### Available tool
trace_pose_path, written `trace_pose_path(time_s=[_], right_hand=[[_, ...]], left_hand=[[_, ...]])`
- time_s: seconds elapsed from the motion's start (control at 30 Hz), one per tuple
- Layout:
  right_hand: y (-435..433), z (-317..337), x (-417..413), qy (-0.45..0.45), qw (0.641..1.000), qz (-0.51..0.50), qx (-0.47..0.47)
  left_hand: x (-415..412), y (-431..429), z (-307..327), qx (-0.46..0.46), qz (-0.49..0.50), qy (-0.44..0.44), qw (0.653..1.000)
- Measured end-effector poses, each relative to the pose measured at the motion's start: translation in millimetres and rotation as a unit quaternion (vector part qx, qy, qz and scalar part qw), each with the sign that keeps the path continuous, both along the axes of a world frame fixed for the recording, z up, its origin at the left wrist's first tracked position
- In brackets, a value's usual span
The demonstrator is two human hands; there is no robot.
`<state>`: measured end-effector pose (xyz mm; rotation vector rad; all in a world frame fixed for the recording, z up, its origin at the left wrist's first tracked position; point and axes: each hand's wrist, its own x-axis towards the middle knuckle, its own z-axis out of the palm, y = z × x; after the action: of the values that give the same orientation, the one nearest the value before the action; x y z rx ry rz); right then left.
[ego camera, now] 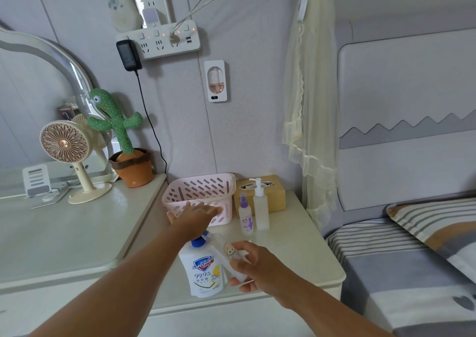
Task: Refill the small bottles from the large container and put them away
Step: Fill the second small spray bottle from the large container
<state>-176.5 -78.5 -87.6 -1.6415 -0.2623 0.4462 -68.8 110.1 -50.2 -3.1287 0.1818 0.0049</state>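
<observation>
Small bottle (233, 260) gripped by right hand (253, 269); left hand (195, 214) open over basket (201, 195).

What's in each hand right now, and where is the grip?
Right hand holds a small clear bottle, tilted, around its lower body. Left hand holds nothing; it reaches flat over the pink basket.

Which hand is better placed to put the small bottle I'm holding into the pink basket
Probably the right hand: it already grips the small bottle, near the large container. The left hand lies open on the pink basket, so it could steady it.
</observation>
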Motion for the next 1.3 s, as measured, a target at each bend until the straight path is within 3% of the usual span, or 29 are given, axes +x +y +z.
trace_pose_path(time_s=[0.2,0.3,0.83,0.97,1.3], right_hand=[[-1,12,0,-0.013,1.0,0.003,0.003],[-1,14,1,-0.008,1.0,0.004,-0.002],[0,12,-2,-0.007,1.0,0.003,0.012],[0,12,-1,-0.008,1.0,0.002,0.01],[1,7,-3,-0.001,1.0,0.003,0.011]], left_hand=[[8,6,14,-0.066,0.003,0.028,0.997],[8,5,15,-0.013,-0.016,0.021,1.0],[17,13,2,0.072,-0.047,-0.008,0.996],[23,16,-1,-0.011,0.005,0.004,1.0],[17,13,-9,-0.072,0.043,0.026,0.996]])
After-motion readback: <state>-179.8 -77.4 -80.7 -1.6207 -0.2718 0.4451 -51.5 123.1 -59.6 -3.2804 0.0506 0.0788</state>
